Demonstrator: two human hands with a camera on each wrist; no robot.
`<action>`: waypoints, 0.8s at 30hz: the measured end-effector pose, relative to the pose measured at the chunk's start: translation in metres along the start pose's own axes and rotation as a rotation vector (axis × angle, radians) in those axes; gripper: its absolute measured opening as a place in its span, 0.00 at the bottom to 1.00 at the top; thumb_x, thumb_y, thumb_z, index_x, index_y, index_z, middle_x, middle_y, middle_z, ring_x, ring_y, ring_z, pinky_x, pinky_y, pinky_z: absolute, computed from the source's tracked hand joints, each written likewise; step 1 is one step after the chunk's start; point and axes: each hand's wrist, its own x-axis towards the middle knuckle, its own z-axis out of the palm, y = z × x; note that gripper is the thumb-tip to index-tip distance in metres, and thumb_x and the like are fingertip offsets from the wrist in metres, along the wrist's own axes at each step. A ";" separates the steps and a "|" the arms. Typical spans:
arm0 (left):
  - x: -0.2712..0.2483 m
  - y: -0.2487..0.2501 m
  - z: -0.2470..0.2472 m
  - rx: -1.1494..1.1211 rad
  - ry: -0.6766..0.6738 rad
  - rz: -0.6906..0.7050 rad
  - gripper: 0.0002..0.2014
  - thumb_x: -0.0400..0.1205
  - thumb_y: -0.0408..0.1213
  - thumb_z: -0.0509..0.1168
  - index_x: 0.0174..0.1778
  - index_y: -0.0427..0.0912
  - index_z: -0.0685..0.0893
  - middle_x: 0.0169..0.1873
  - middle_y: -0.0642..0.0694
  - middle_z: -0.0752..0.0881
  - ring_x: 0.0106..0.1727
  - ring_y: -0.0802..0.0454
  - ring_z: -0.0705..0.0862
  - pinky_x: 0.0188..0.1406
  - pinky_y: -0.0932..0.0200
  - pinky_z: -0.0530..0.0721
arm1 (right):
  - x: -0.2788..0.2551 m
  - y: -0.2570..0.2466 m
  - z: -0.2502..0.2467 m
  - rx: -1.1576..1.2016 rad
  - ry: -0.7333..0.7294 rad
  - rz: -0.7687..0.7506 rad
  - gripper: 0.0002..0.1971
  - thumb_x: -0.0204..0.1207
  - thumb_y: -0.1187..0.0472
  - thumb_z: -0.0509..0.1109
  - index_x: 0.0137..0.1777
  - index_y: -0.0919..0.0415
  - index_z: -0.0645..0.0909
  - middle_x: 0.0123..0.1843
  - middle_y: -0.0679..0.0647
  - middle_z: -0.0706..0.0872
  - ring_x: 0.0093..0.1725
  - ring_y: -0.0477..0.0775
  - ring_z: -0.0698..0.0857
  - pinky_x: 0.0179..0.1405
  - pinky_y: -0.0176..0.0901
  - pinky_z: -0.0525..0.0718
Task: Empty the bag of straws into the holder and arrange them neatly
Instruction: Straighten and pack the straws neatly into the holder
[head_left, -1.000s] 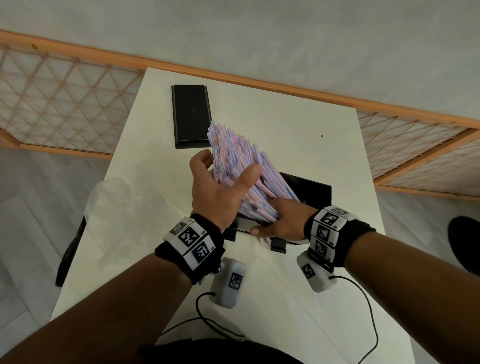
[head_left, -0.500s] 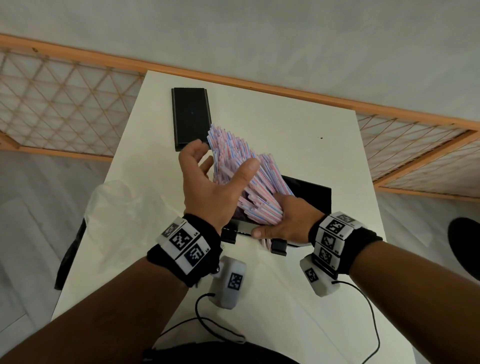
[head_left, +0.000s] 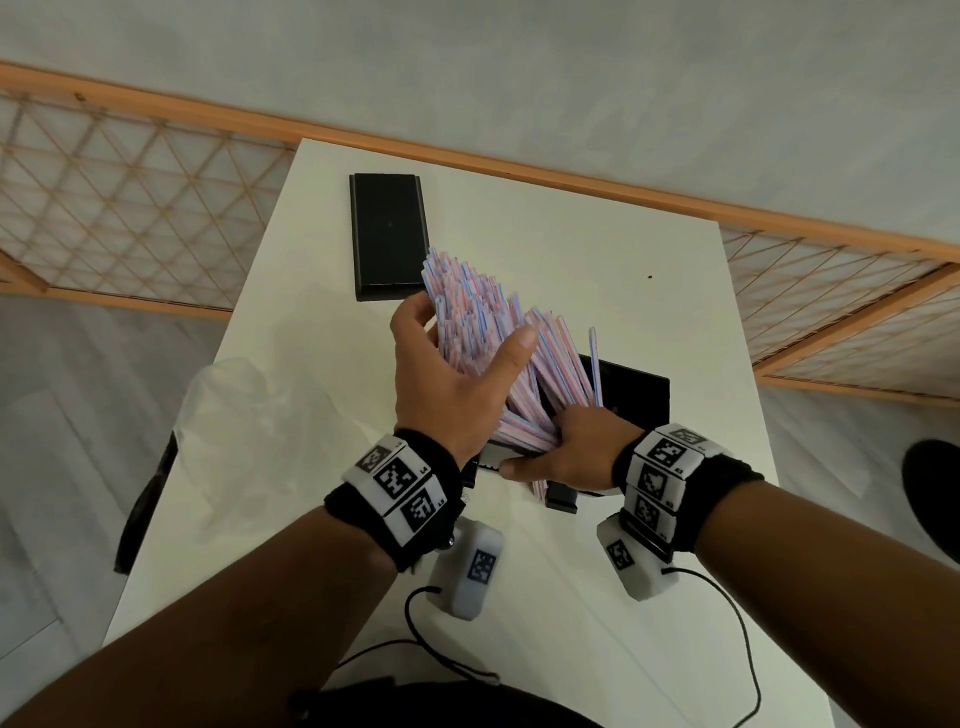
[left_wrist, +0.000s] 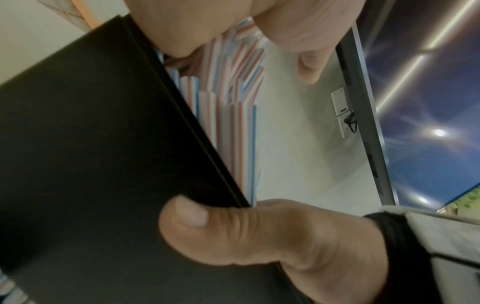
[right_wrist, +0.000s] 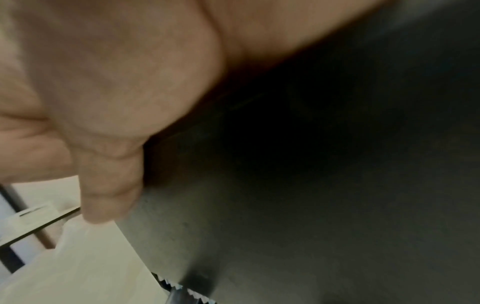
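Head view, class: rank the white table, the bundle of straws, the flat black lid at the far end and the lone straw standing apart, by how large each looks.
1. white table
2. bundle of straws
3. flat black lid, though being farther from the camera shrinks it, so ranks 2 and 3 are unsure
4. lone straw

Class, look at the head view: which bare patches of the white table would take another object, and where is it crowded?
Free: the far right of the table, between the black lid and the right edge; the near right, right of the cables. Crowded: the middle, where the left hand and right hand work the straws at the holder; the clear bag fills the left.
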 end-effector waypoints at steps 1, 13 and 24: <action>-0.001 0.000 0.000 0.003 -0.007 0.007 0.39 0.71 0.47 0.83 0.72 0.48 0.68 0.62 0.56 0.84 0.55 0.65 0.89 0.52 0.68 0.87 | 0.002 -0.001 0.000 0.023 -0.008 -0.019 0.31 0.61 0.25 0.75 0.33 0.54 0.76 0.28 0.48 0.79 0.28 0.48 0.79 0.26 0.39 0.71; 0.000 0.001 -0.005 -0.023 -0.042 0.044 0.37 0.74 0.41 0.82 0.73 0.43 0.67 0.52 0.72 0.82 0.53 0.71 0.88 0.49 0.68 0.88 | 0.004 -0.008 -0.007 0.262 -0.010 -0.159 0.19 0.60 0.36 0.84 0.41 0.44 0.83 0.34 0.41 0.87 0.36 0.36 0.85 0.37 0.33 0.82; -0.002 0.002 -0.009 -0.081 -0.045 0.140 0.40 0.71 0.62 0.70 0.73 0.44 0.67 0.67 0.53 0.78 0.63 0.57 0.86 0.55 0.64 0.85 | -0.018 -0.003 -0.023 0.589 0.260 -0.387 0.20 0.59 0.54 0.89 0.47 0.39 0.85 0.40 0.32 0.91 0.43 0.30 0.88 0.41 0.21 0.79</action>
